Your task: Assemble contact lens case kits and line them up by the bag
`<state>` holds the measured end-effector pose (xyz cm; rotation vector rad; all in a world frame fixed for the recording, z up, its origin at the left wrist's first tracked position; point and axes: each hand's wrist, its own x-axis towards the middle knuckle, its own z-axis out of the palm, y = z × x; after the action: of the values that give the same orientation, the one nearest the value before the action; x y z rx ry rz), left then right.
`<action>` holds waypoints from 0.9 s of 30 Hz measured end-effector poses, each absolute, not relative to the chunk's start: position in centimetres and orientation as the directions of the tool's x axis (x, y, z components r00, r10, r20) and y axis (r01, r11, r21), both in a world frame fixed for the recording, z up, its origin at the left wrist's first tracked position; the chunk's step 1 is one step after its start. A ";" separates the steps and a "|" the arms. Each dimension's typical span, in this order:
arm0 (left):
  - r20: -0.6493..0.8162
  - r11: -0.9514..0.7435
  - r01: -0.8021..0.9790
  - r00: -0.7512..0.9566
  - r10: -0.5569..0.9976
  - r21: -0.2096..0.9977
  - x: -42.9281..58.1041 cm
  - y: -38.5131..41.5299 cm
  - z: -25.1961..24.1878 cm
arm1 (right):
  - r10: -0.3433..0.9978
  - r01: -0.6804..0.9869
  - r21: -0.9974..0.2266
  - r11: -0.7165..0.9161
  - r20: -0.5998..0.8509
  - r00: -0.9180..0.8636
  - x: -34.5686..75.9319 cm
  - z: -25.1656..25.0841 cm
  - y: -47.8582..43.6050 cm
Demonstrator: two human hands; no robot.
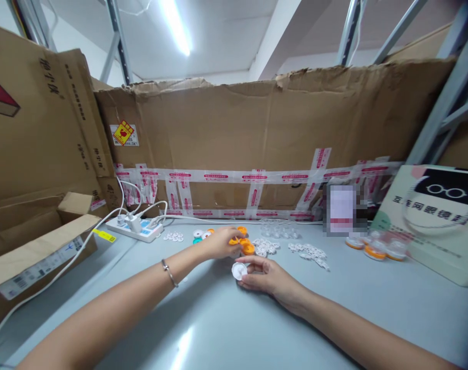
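Note:
My right hand (266, 277) pinches a round white plastic cap (239, 271) by its edge, above the table and with its face toward me. Just beyond it, my left hand (223, 242) reaches into a small group of orange caps, its fingers curled around one orange cap (234, 241). Another orange cap (248, 248) lies right beside those fingertips, and one more (242, 231) sits behind. White and teal caps (197, 237) show partly behind my left wrist. To the right of the orange caps lies a pile of small white plastic pieces (266, 247).
More white pieces (309, 253) and clear plastic cups (280, 229) lie farther right and back. Clear containers with orange bases (376, 249) stand by a printed bag (430, 226). A power strip (135, 227) and an open carton (37, 257) are left. A large cardboard box (218, 133) closes the back.

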<state>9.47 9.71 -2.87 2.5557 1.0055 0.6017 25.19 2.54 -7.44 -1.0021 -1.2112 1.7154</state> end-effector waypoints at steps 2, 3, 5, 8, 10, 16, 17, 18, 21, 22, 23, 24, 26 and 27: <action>0.249 -0.717 0.552 0.691 0.679 0.425 10.5 10.5 -3.0 | 0.920 -0.113 -0.975 -0.189 -0.135 -0.367 25.3 -7.2 2.5; 0.245 -0.724 0.548 0.700 0.671 0.419 10.9 10.7 -3.2 | 0.923 -0.091 -0.981 -0.169 -0.125 -0.364 25.3 -7.1 2.4; 0.242 -0.732 0.542 0.710 0.662 0.413 11.4 11.1 -3.5 | 0.927 -0.062 -0.987 -0.146 -0.114 -0.358 25.4 -6.8 2.4; 0.242 -0.733 0.535 0.712 0.659 0.419 11.6 11.2 -4.0 | 0.926 -0.042 -0.987 -0.153 -0.128 -0.355 25.3 -6.5 2.3; 0.246 -0.728 0.530 0.708 0.662 0.434 11.6 11.2 -4.2 | 0.924 -0.036 -0.987 -0.158 -0.136 -0.357 25.2 -6.4 2.2; 0.332 -0.643 0.547 0.563 0.757 0.536 11.2 10.5 -3.3 | 0.926 -0.035 -0.992 -0.119 -0.098 -0.366 25.3 -6.2 2.2; 0.348 -0.614 0.554 0.515 0.783 0.562 10.8 10.0 -3.0 | 0.930 -0.041 -0.994 -0.105 -0.084 -0.358 25.4 -6.2 2.2; 0.357 -0.582 0.561 0.466 0.810 0.588 10.3 9.5 -2.7 | 0.934 -0.047 -0.995 -0.091 -0.069 -0.349 25.4 -6.1 2.3; 0.300 -0.478 0.560 0.383 0.873 0.677 8.4 7.1 -2.2 | 0.951 -0.060 -0.997 -0.043 -0.022 -0.309 25.5 -5.9 2.4; 0.185 -0.371 0.524 0.373 0.909 0.767 7.9 6.3 -2.3 | 0.955 -0.061 -0.998 -0.027 -0.008 -0.297 25.5 -5.9 2.5; 0.090 -0.282 0.481 0.384 0.919 0.830 7.5 5.5 -2.4 | 0.957 -0.061 -0.998 -0.013 0.005 -0.290 25.5 -6.0 2.5; 0.016 -0.204 0.441 0.395 0.919 0.874 7.2 4.9 -2.6 | 0.958 -0.060 -0.998 -0.001 0.016 -0.286 25.4 -6.0 2.5; -0.075 -0.091 0.359 0.422 0.904 0.929 7.2 4.0 -3.1 | 0.957 -0.058 -0.998 0.024 0.040 -0.288 25.3 -6.2 2.5; -0.094 -0.058 0.326 0.430 0.898 0.943 7.3 3.8 -3.4 | 0.956 -0.054 -0.998 0.039 0.053 -0.290 25.3 -6.3 2.5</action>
<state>7.34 3.79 -3.37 1.6154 1.0951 0.6686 25.26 2.51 -6.34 -0.9846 -1.4071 1.4083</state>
